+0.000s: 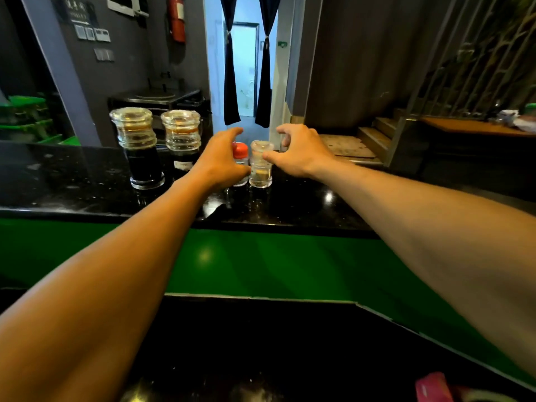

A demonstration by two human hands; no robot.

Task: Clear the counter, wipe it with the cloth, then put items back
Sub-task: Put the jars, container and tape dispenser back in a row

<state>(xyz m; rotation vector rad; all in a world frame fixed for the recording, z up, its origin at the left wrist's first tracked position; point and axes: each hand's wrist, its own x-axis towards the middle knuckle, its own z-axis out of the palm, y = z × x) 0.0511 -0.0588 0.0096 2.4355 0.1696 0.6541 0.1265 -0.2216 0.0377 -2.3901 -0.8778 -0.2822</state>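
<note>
Cloth [433,387], pink, at near bottom right corner, mostly cut off. Past the green panel [261,262], black counter [304,204] carries the items. Left hand [220,161] curls round red-capped shaker [240,152]. Right hand [301,152] has its thumb on small clear jar [261,166], fingers curled apart above; actual hold unclear. Two tall sauce dispensers [139,146] stand left. Curtained doorway [246,68] behind.

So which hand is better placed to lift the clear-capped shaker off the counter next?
Right. The right hand has its thumb against the clear-capped shaker, fingers curved above the cap. The left hand is busy at the red-capped shaker beside it.
</note>
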